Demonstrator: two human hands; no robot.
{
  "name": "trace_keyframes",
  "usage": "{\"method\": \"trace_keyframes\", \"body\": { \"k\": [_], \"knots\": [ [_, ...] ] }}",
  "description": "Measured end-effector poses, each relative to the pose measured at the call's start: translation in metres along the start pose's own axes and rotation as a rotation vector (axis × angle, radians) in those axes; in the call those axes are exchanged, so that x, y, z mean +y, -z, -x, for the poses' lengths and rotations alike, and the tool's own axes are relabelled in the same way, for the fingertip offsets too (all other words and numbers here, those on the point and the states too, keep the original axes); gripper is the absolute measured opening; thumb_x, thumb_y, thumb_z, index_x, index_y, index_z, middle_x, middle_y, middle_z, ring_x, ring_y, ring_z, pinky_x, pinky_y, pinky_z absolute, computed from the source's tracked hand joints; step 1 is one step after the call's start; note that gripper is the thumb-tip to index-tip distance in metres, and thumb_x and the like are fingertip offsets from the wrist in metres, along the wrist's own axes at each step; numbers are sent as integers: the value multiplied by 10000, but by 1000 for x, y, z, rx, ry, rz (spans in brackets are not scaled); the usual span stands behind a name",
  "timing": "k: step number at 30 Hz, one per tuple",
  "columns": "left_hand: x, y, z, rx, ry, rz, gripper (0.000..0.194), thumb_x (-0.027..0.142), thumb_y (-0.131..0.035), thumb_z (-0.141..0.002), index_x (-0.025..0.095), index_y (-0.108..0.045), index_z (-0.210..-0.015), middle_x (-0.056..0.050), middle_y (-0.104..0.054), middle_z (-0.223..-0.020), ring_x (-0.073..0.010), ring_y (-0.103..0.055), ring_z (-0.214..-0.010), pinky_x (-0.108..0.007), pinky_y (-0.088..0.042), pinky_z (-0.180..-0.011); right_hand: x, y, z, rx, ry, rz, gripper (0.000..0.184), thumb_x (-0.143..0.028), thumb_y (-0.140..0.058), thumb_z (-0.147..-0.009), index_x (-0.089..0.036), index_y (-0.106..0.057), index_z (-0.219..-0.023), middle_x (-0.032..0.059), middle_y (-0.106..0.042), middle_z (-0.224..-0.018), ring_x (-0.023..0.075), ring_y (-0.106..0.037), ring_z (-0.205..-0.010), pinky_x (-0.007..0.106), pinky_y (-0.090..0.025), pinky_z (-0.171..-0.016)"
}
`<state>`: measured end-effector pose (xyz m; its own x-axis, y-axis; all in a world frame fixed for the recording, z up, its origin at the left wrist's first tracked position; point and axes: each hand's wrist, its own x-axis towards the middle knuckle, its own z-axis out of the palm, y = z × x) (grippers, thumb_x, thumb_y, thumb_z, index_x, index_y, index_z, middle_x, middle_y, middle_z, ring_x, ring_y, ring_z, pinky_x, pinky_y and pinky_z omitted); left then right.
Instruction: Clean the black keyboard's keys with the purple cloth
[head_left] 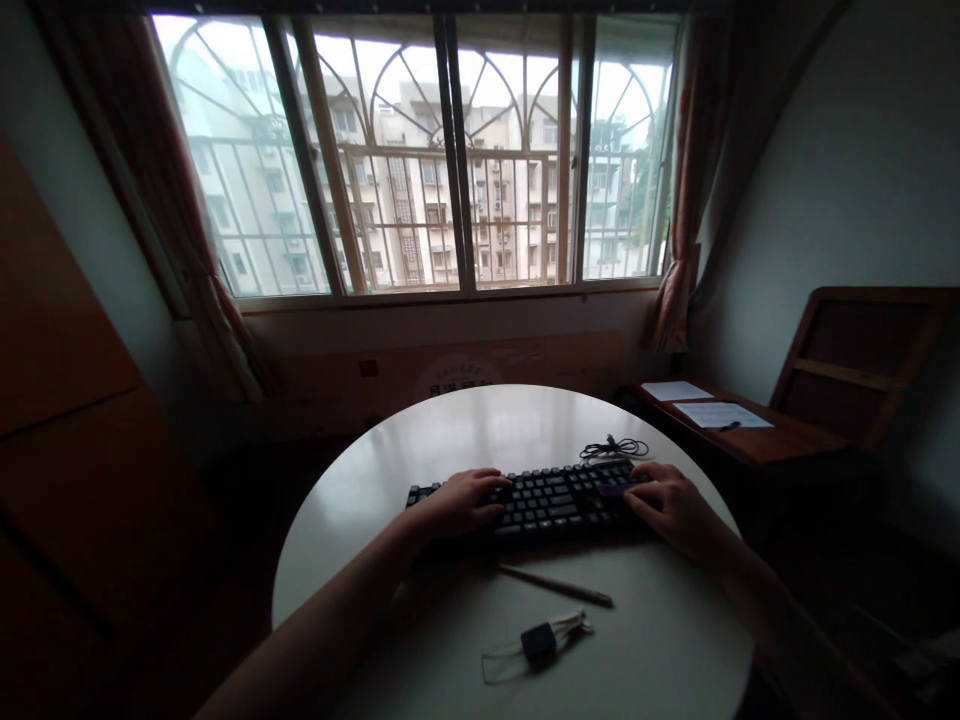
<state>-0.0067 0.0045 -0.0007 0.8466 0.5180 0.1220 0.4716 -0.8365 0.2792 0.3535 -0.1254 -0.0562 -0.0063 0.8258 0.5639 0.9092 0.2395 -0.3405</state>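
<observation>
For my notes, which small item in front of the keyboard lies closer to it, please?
The slim stick; the dark block with wires lies farther from the keyboard.

Keyboard: dark plastic, keys matt. Table: smooth, white, glossy, catching window light at far side. Near puller: black plastic block, thin metal-looking wires. Far cable: black plastic coating. Right bench: polished wood; sheets on it, matt paper. Left curtain: folded cloth.
</observation>
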Motion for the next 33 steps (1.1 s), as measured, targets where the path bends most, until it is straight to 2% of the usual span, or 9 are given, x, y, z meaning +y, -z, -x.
{"method": "trace_keyframes", "body": {
  "k": [4,8,14,19,22,25,27,30,33],
  "knots": [
    [0,0,0,-9,12,-7,472,360,-591,-896,268,-569,-1359,-67,-535,-1425,-287,-515,-1282,-415,-380,-1105,3,-2,1,11,5,-8,260,-370,-596,-852,-230,-811,-894,135,-631,-1282,344,-545,-1208,525,-416,-1044],
    [1,1,0,-11,13,-8,473,367,-593,-895,277,-566,-1359,-62,-538,-1423,-283,-514,-1282,-413,-378,-1107,2,-2,0,26,-32,-18,246,-346,-593,-843,-222,-805,-822,133,-641,-1275,347,-548,-1217,540,-403,-1067],
    [-2,0,0,-8,6,-10,473,359,-590,-897,269,-567,-1361,-61,-538,-1420,-280,-519,-1275,-397,-390,-1096,-1,-1,0,1,2,-64,236,-345,-608,-847,-229,-809,-893,130,-607,-1339,345,-536,-1248,543,-390,-1086],
    [-1,0,0,-15,4,-20,471,362,-586,-903,267,-564,-1364,-62,-540,-1418,-282,-512,-1281,-398,-386,-1096,3,-4,-1,15,-39,-63,236,-345,-601,-830,-216,-792,-781,123,-636,-1289,337,-552,-1222,522,-397,-1080],
    [-1,0,0,-20,12,-23,480,358,-591,-898,261,-562,-1367,-67,-533,-1425,-287,-509,-1284,-402,-383,-1099,11,-2,-2,187,-65,-76,262,-377,-571,-861,-205,-763,-815,128,-668,-1208,316,-600,-1137,493,-442,-1032],
    [-1,0,0,-18,13,-22,481,363,-593,-896,267,-561,-1366,-63,-531,-1429,-286,-511,-1282,-401,-383,-1100,17,7,-1,511,-149,-107,337,-455,-523,-900,-181,-718,-876,140,-693,-1036,297,-643,-997,461,-496,-941],
    [-1,0,0,-17,12,-22,482,363,-592,-896,264,-562,-1366,-65,-530,-1431,-288,-509,-1284,-405,-382,-1101,18,13,1,669,-221,-97,384,-503,-503,-906,-173,-697,-878,141,-694,-952,296,-647,-935,457,-507,-902],
    [-2,0,0,-13,9,-18,478,371,-590,-896,270,-565,-1363,-61,-535,-1428,-286,-510,-1284,-408,-381,-1103,16,16,3,722,-284,-85,420,-531,-491,-906,-168,-701,-898,149,-713,-933,311,-651,-941,465,-506,-897],
    [-3,-1,0,-9,15,-17,482,371,-594,-890,277,-566,-1362,-55,-536,-1429,-283,-510,-1284,-408,-381,-1105,16,8,2,568,-291,-146,395,-522,-543,-874,-177,-731,-914,145,-744,-953,319,-670,-955,456,-522,-884]
  ]
}}
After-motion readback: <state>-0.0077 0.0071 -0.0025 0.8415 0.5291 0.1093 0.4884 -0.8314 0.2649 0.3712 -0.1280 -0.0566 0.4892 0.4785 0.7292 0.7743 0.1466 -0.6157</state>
